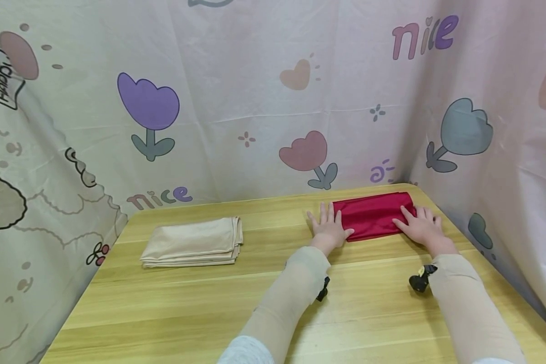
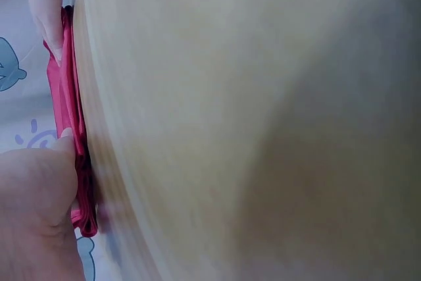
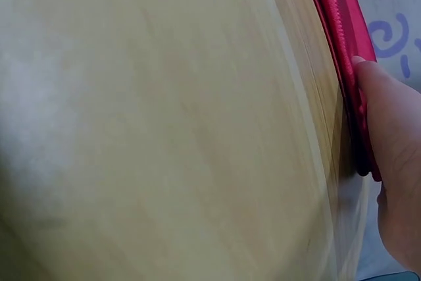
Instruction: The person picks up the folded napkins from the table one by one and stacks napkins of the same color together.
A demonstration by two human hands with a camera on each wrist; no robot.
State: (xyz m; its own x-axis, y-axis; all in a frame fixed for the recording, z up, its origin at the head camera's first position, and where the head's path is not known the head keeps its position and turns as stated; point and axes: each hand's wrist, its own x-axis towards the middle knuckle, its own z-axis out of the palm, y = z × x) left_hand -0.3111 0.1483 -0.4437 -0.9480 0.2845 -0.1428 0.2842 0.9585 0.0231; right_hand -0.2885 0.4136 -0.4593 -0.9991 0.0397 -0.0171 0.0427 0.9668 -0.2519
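Observation:
A folded red cloth (image 1: 372,217) lies flat near the back right of the table, its stacked layers visible along the edge in the left wrist view. My left hand (image 1: 329,232) is at its left end, fingers spread, with the thumb (image 2: 66,137) touching the cloth near its front edge. At the opposite end my right hand (image 1: 422,227) rests on the right edge, fingers spread and the thumb (image 3: 366,69) lying on top of the fabric. Farther left on the table is a folded beige cloth (image 1: 193,242), apart from both hands.
The wooden table (image 1: 177,308) has its back edge against a printed curtain (image 1: 236,101), which also hangs along the left and right sides. Small black devices (image 1: 421,279) are strapped at the wrists over beige sleeves (image 1: 468,298).

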